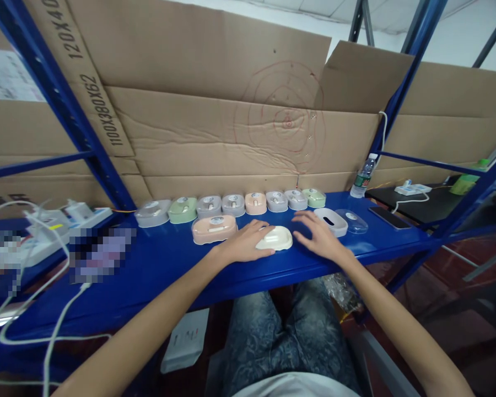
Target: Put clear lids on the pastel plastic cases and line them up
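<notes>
My left grip [248, 242] holds the cream case [278, 238] | my right grip [317, 234] spreads wide beside it | one-sided pressure could skid it along the counter [157, 264]

Blue table [161, 264] with lidded boxes [233, 206], cream piece [278, 238], bottle [362, 179], phone [389, 217].

Moderate, diffuse light is brightest on the white wall [458, 34] at upper right; the floor [448, 263] lies dim. Wide-angle distortion slants the edges, lower right is blurred, and pixelation masks patches at left.
</notes>
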A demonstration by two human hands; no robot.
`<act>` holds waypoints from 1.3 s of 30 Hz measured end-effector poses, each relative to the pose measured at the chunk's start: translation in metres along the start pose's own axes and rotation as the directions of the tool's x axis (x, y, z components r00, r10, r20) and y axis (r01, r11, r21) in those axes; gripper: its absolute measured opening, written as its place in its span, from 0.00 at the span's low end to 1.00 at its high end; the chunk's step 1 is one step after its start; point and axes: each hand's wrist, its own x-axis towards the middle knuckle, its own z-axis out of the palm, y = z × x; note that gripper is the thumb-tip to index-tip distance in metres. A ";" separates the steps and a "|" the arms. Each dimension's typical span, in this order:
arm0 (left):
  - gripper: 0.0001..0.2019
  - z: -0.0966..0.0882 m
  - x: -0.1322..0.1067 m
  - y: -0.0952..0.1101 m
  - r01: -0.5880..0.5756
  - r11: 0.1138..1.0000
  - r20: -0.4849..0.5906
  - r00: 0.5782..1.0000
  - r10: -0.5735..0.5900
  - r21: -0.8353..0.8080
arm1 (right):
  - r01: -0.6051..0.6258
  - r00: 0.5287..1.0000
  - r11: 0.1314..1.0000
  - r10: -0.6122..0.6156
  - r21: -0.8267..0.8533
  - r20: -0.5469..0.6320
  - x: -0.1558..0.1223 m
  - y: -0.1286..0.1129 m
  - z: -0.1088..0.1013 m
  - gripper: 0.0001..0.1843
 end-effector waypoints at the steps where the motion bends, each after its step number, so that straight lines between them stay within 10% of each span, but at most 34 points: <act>1: 0.33 0.003 0.002 -0.002 0.001 1.000 0.001 1.000 -0.001 -0.011 | -0.068 0.997 0.991 0.063 -0.119 -0.041 -0.005 0.014 -0.007 0.22; 9: 0.39 0.010 0.002 -0.005 0.080 0.997 -0.023 0.997 -0.080 0.023 | -0.182 0.965 0.817 0.254 -0.548 0.058 -0.042 0.069 -0.017 0.21; 24: 0.53 0.002 0.004 -0.004 0.140 0.959 -0.146 0.973 -0.180 -0.248 | -0.202 0.935 0.964 0.242 0.174 -0.259 -0.004 0.000 0.003 0.19; 30: 0.62 0.006 0.003 -0.006 0.072 0.853 -0.179 0.965 -0.190 -0.518 | 0.092 0.994 0.978 -0.078 0.189 -0.080 0.002 -0.039 0.021 0.17; 39: 0.61 0.010 0.003 -0.020 0.087 0.750 -0.162 0.954 -0.252 -0.656 | 0.129 0.990 0.942 -0.139 0.311 0.011 -0.002 -0.041 0.028 0.22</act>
